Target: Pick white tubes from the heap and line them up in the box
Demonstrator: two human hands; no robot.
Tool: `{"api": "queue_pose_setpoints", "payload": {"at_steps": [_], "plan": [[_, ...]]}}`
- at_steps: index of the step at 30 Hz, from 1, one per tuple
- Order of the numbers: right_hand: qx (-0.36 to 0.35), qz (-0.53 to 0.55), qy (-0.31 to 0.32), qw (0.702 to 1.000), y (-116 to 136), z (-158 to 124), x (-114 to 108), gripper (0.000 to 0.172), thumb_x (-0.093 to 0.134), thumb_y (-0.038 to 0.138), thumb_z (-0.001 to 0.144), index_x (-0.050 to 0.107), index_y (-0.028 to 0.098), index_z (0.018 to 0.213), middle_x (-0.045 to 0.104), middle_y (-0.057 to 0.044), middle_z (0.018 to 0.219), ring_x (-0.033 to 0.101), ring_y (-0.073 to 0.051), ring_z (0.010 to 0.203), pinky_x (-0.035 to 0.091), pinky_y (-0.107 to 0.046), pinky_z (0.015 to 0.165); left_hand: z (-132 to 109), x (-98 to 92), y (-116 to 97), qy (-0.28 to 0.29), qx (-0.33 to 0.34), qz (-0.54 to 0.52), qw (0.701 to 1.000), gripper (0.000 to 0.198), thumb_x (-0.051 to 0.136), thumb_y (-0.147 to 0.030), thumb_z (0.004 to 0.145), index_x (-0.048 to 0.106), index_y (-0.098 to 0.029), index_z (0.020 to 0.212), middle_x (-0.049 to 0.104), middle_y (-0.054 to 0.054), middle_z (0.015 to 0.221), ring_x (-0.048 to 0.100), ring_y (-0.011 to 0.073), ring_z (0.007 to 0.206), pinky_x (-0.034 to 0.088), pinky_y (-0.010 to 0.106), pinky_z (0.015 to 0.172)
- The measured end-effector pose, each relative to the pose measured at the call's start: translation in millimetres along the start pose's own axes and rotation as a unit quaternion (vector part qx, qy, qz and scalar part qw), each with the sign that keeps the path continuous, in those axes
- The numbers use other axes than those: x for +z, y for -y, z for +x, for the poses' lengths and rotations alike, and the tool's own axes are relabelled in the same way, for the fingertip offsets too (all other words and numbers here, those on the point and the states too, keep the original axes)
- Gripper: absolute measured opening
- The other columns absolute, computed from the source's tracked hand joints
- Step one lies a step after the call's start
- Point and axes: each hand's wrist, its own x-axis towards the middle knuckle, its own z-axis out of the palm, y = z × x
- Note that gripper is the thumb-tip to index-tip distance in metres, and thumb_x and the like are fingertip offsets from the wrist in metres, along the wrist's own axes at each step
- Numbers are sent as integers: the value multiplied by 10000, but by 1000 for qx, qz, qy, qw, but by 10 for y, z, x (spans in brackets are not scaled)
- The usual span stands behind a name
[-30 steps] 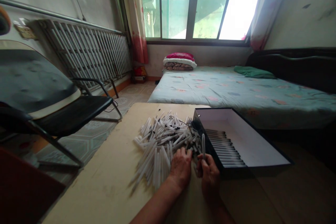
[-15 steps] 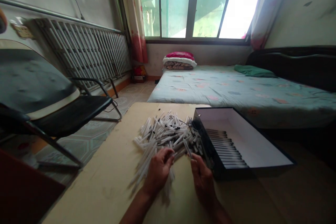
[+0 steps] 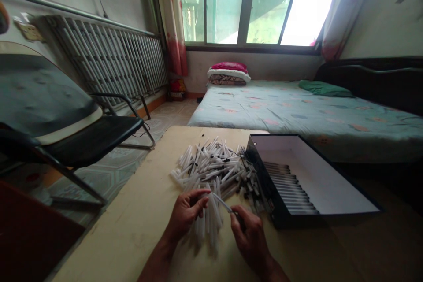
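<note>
Between my two hands runs a thin pale pen tube (image 3: pixel 220 201), slanting down to the right. My left hand (image 3: pixel 187 211) pinches its upper left end, and my right hand (image 3: pixel 247 233) grips the lower right end. Beneath and beyond them a loose heap of white pen tubes (image 3: pixel 211 165) with dark pieces among them spreads over the cream table (image 3: pixel 132 220). To the right of the heap stands a black box (image 3: pixel 333 176) with a pale inside. A row of dark-ended pens (image 3: pixel 292 189) lies along its left side.
A bed (image 3: pixel 264 105) with a patterned sheet lies beyond the table, under the window. A black chair (image 3: pixel 89 136) stands at the left, before a metal rack (image 3: pixel 112 57). Small dark piece (image 3: pixel 202 135) near the table's far edge.
My left hand has moved slightly left and my right hand slightly lower. The tube now stretches between both hands; before, it pointed up from my right hand. The view has shifted a little.
</note>
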Motion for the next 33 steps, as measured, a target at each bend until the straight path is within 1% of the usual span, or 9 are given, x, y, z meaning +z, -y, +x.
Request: {"api": "queue_pose_setpoints", "payload": {"at_steps": [5,9,12,16,23,27,29,31,33], "plan": [[-1,-6,-2,1000,13,3,-6,187,425,219,866,600,182,814,591,6,615,565,-119,537,408,-209,537,2,-4,11,17,12,-8,1000,363,595,-424,778,653,-131,985,482,-47,543,405,64,435,295,191,417],[-5,-13,-5,1000,0,5,-4,184,434,220,859,605,183,801,583,12,598,553,-115,517,403,-209,527,2,1,1,45,-1,-48,998,287,626,-421,751,588,-162,869,562,-32,575,449,72,413,318,194,410],[1,-10,-13,1000,-7,1,0,185,435,222,860,602,180,792,572,13,593,544,-114,508,393,-209,522,7,-3,-4,23,-10,-65,998,274,656,-408,722,567,-159,793,584,-21,580,480,81,423,347,201,418],[-1,-11,7,1000,-6,-15,17,176,441,220,857,598,174,794,564,12,604,541,-115,523,377,-210,532,22,-8,13,-19,-23,-98,995,283,681,-401,694,595,-156,806,495,-64,519,410,56,397,292,182,393],[-1,-8,38,999,23,-22,32,178,430,222,865,581,173,784,560,4,626,546,-122,556,367,-219,555,8,30,5,-15,-35,-111,993,261,676,-389,708,594,-155,792,450,-80,483,357,47,387,245,175,381],[-4,-8,45,999,22,-42,32,173,423,226,875,571,178,799,569,-1,636,562,-129,570,375,-219,566,4,36,4,12,-21,-95,995,243,670,-371,723,621,-141,785,457,-76,451,365,49,376,269,180,378],[-5,-9,51,999,14,-54,51,176,415,237,892,565,181,818,577,-1,641,571,-130,573,375,-217,566,1,50,3,2,-6,-85,996,226,682,-348,717,649,-136,790,511,-56,479,415,57,399,319,185,399],[-8,-11,58,998,8,-60,89,187,395,247,914,557,184,846,593,-5,653,588,-133,590,374,-215,571,-8,90,0,-26,3,-101,995,217,689,-325,715,671,-140,827,630,-3,621,520,85,487,414,206,478],[-18,-21,55,998,12,-62,137,208,364,241,933,551,183,862,603,-10,658,602,-135,594,368,-215,566,-26,157,-4,-44,0,-150,988,228,675,-318,731,667,-156,890,700,50,808,627,146,660,493,262,623]]}}
